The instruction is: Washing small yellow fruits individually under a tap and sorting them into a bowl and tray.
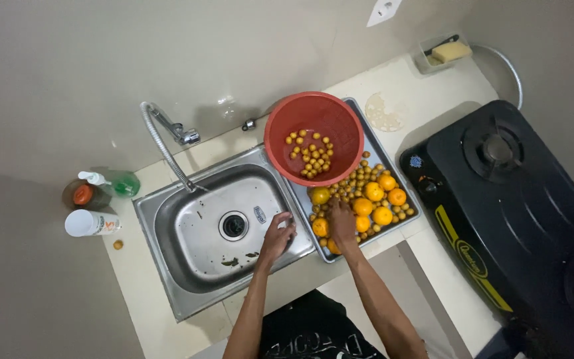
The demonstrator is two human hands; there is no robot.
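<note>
- The right hand (342, 223) lay palm down on the fruit in the draining tray (373, 149), its fingers curled into the pile; whether they had closed on any one piece could not be told from above.
- The left hand (278, 237) hung over the right rim of the sink (167, 229), fingers drawn together as if pinching something small, though what it held, if anything, was hidden.
- The small yellow fruits (352, 187) lay loose in the tray, touching one another and crowded about the right hand. They looked light, round and smooth, likely to roll and, if wet, to slip; a judgement only, but scooping several in a cupped palm would suit them better than a fingertip pinch.
- The larger oranges (380, 199) sat among them, just right of the hand. They seemed firm and heavier, each best taken whole in the palm with the fingers around its widest part.
- The red bowl (313, 137) stood at the far end of the tray, holding more of the small fruits. It appeared to be thin plastic, light, and best gripped at the rim.
- The tap (167, 136) curved over the sink's far left corner.
- A green bottle (117, 183) and a white bottle (91, 223) stood left of the sink.
- The black stove (519, 213) stood at the right, well apart from the hands.
</note>
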